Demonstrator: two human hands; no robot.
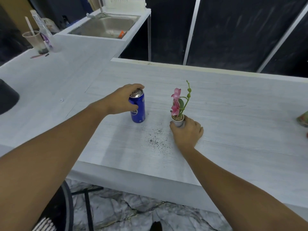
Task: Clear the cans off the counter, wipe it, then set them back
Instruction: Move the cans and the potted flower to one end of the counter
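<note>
Even, cool overhead light; my bench (233, 114) reads bright, near washed-out, dark panels (233, 30) behind stay dim. Soft shadow under my left forearm (58, 139). Faint glare on can top (137, 93). Wide-angle bowing at edges; far sink (103, 27) soft, slight overall blur

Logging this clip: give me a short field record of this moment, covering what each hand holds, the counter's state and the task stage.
left hand: grips the blue can, upright on the counter
right hand: grips the small flower pot, upright
counter state: dark specks scattered between can and pot
background: sink, plastic cup
task stage: clearing; wiping not yet done
</note>
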